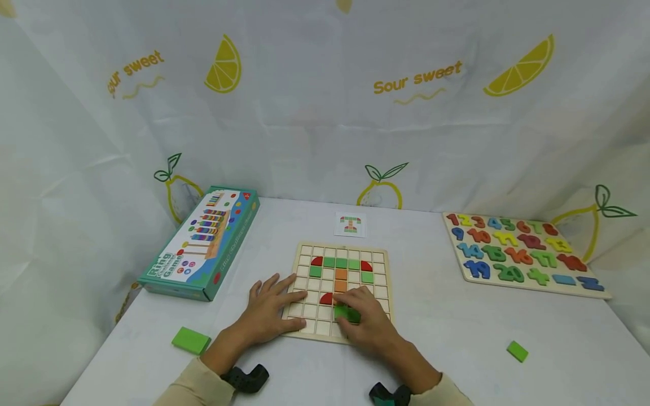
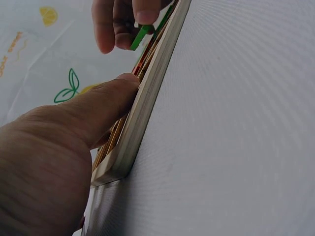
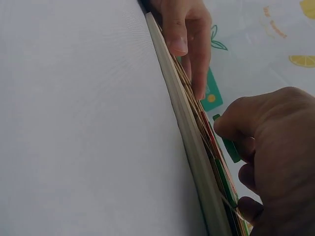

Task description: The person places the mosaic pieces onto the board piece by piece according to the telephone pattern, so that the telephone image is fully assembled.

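Observation:
A wooden grid board (image 1: 319, 338) lies in front of me. On it sit a row of green square tiles (image 1: 341, 263), orange tiles (image 1: 341, 274) below them, and red quarter-round tiles (image 1: 326, 298). My left hand (image 1: 266, 312) rests on the board's left edge, fingers spread and thumb near the front corner. Over the lower middle of the board, my right hand (image 1: 369, 322) pinches a green tile (image 3: 229, 146) between thumb and fingers. That tile stands tilted just above the grid in the left wrist view, and the fingers partly cover it in the head view.
Behind the board lies a small pattern card (image 1: 350, 225). A boxed toy (image 1: 200, 242) is at the left, and a number puzzle board (image 1: 523, 248) at the back right. One green block (image 1: 191, 340) lies near my left forearm, a smaller green piece (image 1: 517, 351) far right.

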Demonstrator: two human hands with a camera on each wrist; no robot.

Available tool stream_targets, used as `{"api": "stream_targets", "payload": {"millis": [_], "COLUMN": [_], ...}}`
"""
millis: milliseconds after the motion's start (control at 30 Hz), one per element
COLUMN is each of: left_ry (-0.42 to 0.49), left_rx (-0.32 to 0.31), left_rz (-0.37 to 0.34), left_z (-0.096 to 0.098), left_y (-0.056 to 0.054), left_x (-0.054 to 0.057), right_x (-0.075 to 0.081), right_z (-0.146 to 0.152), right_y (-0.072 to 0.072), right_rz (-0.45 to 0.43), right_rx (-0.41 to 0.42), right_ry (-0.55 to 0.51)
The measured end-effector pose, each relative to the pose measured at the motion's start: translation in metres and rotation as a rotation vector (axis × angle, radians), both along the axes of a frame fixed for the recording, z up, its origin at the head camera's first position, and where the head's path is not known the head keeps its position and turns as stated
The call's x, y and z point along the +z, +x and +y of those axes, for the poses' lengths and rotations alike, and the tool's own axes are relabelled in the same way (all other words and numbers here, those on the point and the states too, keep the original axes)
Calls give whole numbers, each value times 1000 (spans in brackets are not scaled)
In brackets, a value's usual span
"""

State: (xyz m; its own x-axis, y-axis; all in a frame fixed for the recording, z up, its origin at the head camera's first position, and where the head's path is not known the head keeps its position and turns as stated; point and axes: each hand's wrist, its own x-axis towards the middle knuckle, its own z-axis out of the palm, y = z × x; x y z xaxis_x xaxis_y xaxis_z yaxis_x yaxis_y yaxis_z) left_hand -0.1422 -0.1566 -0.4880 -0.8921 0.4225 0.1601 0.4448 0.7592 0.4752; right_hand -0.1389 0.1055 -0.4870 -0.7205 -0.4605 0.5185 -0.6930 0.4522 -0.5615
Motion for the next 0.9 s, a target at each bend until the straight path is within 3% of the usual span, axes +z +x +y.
{"api": "stream_targets", "payload": {"millis": [467, 633, 900], "left_ry": [1, 11, 9], "left_rx": [4, 2, 14], "left_rz": [17, 20, -8], "left_z": [0, 0, 0], "left_y": [0, 0, 0], "left_x": [-2, -1, -2], "right_x": [1, 3, 20], "right_z": [-2, -1, 0], "right_y": [0, 1, 7], "right_rz": [-1, 13, -16], "right_rx": [-16, -36, -61], "right_ry": [74, 49, -2]}}
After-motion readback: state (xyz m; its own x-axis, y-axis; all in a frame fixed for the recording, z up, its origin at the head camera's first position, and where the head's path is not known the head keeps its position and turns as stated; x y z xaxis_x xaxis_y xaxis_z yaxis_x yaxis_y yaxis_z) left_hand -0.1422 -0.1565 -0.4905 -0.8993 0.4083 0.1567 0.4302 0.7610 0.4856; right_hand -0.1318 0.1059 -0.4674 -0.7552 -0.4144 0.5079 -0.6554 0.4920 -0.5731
